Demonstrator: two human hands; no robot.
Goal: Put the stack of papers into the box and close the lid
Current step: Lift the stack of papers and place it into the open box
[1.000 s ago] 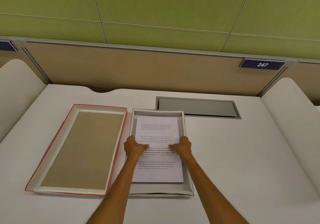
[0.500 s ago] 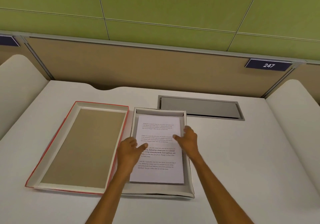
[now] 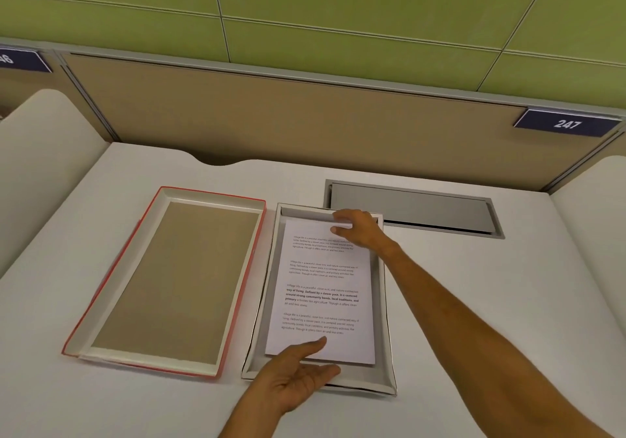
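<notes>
1. The stack of papers lies flat inside the box, printed side up, with a strip of box floor showing on the right and near sides. The first half of the task looks done; the closing is not.

2. Left hand is at the near short edge of the stack, palm half turned up, fingers extended, thumb tip on the sheet's lower margin. It is slack, clamping nothing.

3. Right hand is at the far short edge, fingers curled over the top of the stack by the box's far wall. Whether it pinches the sheets or only presses on them I cannot tell.

4. The step in hand reads as squaring the stack lengthwise. To do it well: push from both ends evenly and keep the sheets flat (a raised corner would foul the closing).

5. The lid sits upturned just left of the box, red outside, brown inside, its right wall almost touching the box. Next it needs flipping and lowering straight, with all four walls outside the box rim.

6. The surface is a white desk, smooth, with a grey cable hatch behind the box.

7. The room: a tan partition under green wall panels; a number plate reads 247.
</notes>
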